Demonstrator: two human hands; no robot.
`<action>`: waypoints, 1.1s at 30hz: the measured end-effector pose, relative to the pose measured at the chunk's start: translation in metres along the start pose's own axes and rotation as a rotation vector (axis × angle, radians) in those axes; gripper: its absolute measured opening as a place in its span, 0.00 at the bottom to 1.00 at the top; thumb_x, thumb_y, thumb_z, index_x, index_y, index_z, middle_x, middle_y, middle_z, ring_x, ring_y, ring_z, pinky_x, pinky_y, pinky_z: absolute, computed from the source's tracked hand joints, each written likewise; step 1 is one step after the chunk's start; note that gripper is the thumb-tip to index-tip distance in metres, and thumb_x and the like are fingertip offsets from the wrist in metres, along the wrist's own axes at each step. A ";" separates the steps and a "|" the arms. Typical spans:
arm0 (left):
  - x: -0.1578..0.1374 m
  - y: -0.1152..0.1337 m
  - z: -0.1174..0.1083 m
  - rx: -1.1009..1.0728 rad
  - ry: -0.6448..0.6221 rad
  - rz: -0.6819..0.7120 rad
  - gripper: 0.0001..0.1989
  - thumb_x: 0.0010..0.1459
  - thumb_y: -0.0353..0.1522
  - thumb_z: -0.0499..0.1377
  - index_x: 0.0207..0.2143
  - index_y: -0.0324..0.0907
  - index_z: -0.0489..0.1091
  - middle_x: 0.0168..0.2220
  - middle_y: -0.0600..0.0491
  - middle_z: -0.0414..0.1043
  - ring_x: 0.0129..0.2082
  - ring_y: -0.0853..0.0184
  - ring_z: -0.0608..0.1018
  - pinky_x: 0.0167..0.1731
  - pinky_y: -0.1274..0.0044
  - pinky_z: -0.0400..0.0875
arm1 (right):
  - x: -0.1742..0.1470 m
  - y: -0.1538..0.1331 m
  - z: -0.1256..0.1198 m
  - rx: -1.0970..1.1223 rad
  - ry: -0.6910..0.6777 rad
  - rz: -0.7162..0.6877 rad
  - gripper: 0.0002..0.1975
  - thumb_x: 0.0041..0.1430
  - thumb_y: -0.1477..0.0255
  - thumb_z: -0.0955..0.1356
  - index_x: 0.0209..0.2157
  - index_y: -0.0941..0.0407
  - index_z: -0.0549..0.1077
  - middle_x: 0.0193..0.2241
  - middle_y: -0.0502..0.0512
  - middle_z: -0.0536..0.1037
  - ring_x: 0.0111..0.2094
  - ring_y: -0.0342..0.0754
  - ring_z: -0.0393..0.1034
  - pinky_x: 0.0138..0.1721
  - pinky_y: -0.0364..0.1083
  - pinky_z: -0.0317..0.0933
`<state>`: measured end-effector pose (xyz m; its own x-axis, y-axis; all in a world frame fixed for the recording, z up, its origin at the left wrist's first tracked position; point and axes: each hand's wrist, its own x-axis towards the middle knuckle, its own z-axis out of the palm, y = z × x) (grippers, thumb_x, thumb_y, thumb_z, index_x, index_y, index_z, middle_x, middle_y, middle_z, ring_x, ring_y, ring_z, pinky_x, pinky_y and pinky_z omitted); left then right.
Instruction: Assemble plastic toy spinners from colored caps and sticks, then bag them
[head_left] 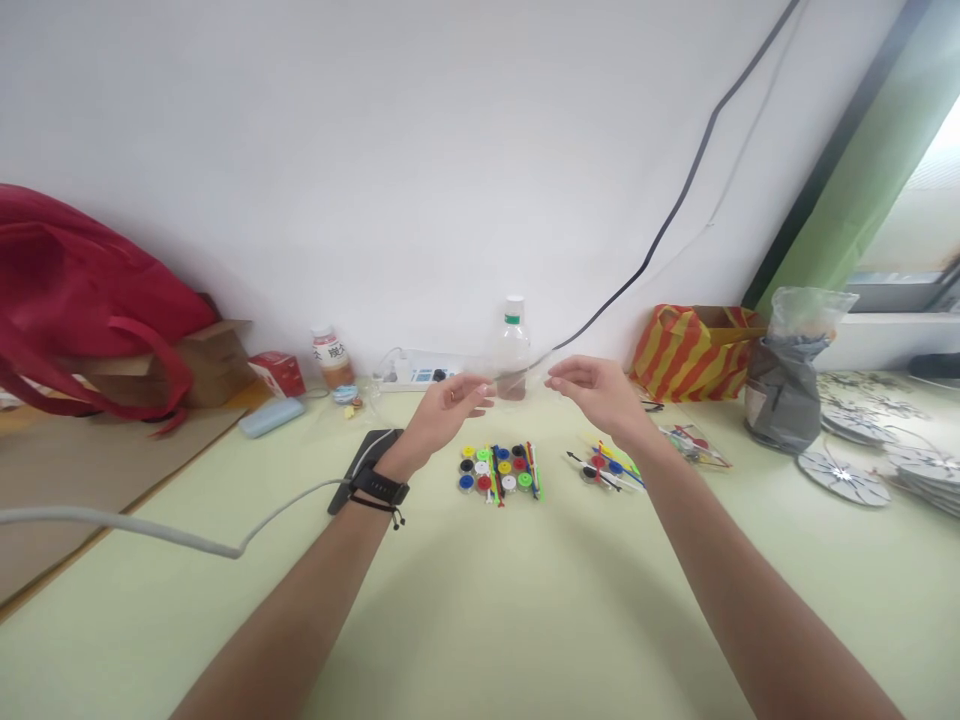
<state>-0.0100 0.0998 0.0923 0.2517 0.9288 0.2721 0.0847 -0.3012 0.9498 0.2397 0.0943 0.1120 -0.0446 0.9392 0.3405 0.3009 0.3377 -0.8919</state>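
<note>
My left hand [451, 408] and my right hand [596, 392] are raised above the table, a short gap apart, in front of a clear bottle. Both have thumb and fingers drawn together in a pinch. Something faint and see-through may be at the fingertips, too indistinct to name. Below and between them lies a group of small round coloured discs [505, 467] in rows, with coloured plastic arrow-like sticks [534, 470] laid among them. Under my right hand is a looser pile of discs and arrow pointers [606, 467].
The clear bottle [513, 350] stands by the wall near a power strip [424, 370]. A dark phone-like slab [360, 465] with a cable lies left. A striped bag [686, 350], a grey plastic bag [784, 390] and stacked grey discs [844, 478] are right; a red bag [90, 280] is far left.
</note>
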 end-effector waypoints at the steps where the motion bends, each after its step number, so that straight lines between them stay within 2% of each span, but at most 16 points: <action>1: -0.001 0.002 0.001 -0.026 -0.002 -0.009 0.23 0.58 0.49 0.65 0.49 0.43 0.76 0.48 0.43 0.80 0.46 0.55 0.82 0.51 0.63 0.75 | -0.001 -0.001 0.000 -0.001 -0.020 -0.016 0.12 0.56 0.64 0.73 0.38 0.56 0.78 0.40 0.61 0.83 0.44 0.54 0.78 0.49 0.53 0.68; 5: -0.003 0.006 0.001 -0.102 -0.027 -0.058 0.24 0.60 0.48 0.63 0.53 0.45 0.75 0.49 0.42 0.80 0.48 0.54 0.82 0.54 0.62 0.72 | -0.002 -0.005 -0.001 0.040 -0.059 0.012 0.18 0.57 0.61 0.73 0.46 0.55 0.77 0.41 0.59 0.83 0.44 0.53 0.77 0.50 0.53 0.67; 10: -0.003 0.008 -0.001 -0.163 -0.022 -0.069 0.22 0.61 0.46 0.62 0.53 0.46 0.76 0.53 0.43 0.78 0.56 0.52 0.78 0.56 0.62 0.70 | -0.006 -0.015 -0.008 -0.065 -0.059 -0.024 0.14 0.58 0.58 0.72 0.34 0.56 0.79 0.38 0.58 0.84 0.44 0.54 0.77 0.48 0.52 0.65; 12: -0.003 0.010 -0.002 -0.189 -0.049 -0.066 0.22 0.61 0.46 0.62 0.53 0.45 0.76 0.54 0.43 0.78 0.57 0.51 0.77 0.58 0.62 0.68 | -0.007 -0.018 -0.012 -0.027 -0.106 -0.015 0.15 0.59 0.58 0.72 0.39 0.55 0.79 0.40 0.58 0.84 0.45 0.54 0.76 0.50 0.53 0.64; 14: -0.003 0.012 -0.001 -0.221 -0.102 -0.075 0.22 0.61 0.45 0.62 0.54 0.45 0.76 0.55 0.43 0.77 0.57 0.51 0.77 0.59 0.62 0.67 | -0.008 -0.020 -0.016 0.021 -0.192 0.009 0.18 0.60 0.56 0.72 0.44 0.54 0.79 0.42 0.58 0.84 0.47 0.54 0.76 0.54 0.54 0.63; 17: -0.004 0.016 -0.001 -0.280 -0.171 -0.089 0.22 0.62 0.45 0.62 0.54 0.45 0.76 0.56 0.43 0.76 0.58 0.51 0.76 0.60 0.62 0.66 | -0.011 -0.021 -0.020 0.045 -0.291 0.001 0.20 0.60 0.53 0.71 0.42 0.54 0.81 0.46 0.60 0.83 0.52 0.56 0.74 0.58 0.57 0.61; 19: -0.006 0.018 0.001 -0.312 -0.209 -0.093 0.22 0.62 0.44 0.62 0.55 0.46 0.76 0.57 0.44 0.76 0.58 0.51 0.76 0.61 0.61 0.65 | -0.014 -0.023 -0.022 0.106 -0.386 -0.010 0.20 0.61 0.53 0.71 0.46 0.53 0.81 0.51 0.60 0.81 0.56 0.56 0.72 0.60 0.57 0.61; 22: -0.008 0.022 0.003 -0.347 -0.312 -0.112 0.23 0.62 0.45 0.62 0.57 0.47 0.75 0.59 0.44 0.74 0.61 0.50 0.73 0.62 0.60 0.63 | -0.017 -0.026 -0.023 0.224 -0.584 0.015 0.25 0.61 0.52 0.71 0.54 0.51 0.77 0.55 0.60 0.78 0.58 0.57 0.70 0.60 0.58 0.62; 25: -0.011 0.024 0.003 -0.389 -0.441 -0.151 0.26 0.61 0.50 0.61 0.57 0.49 0.74 0.62 0.45 0.71 0.64 0.48 0.70 0.61 0.59 0.65 | -0.018 -0.025 -0.023 0.309 -0.727 0.059 0.31 0.57 0.48 0.72 0.56 0.50 0.76 0.54 0.61 0.79 0.58 0.59 0.70 0.58 0.60 0.64; 28: -0.012 0.021 0.002 -0.434 -0.553 -0.185 0.31 0.62 0.55 0.56 0.58 0.48 0.73 0.66 0.46 0.65 0.67 0.47 0.65 0.62 0.60 0.63 | -0.016 -0.021 -0.021 0.400 -0.859 0.068 0.35 0.56 0.44 0.70 0.59 0.50 0.74 0.60 0.61 0.74 0.62 0.60 0.66 0.60 0.60 0.62; 33: -0.010 0.014 0.000 -0.517 -0.756 -0.162 0.37 0.67 0.56 0.44 0.66 0.43 0.64 0.71 0.45 0.56 0.69 0.43 0.60 0.65 0.53 0.52 | -0.013 -0.010 -0.013 0.546 -1.086 0.026 0.38 0.61 0.44 0.67 0.66 0.51 0.66 0.69 0.61 0.60 0.68 0.62 0.56 0.66 0.61 0.54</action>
<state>-0.0114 0.0858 0.1028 0.8510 0.5089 0.1298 -0.2207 0.1222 0.9677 0.2502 0.0785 0.1203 -0.8978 0.4218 0.1271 -0.1150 0.0541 -0.9919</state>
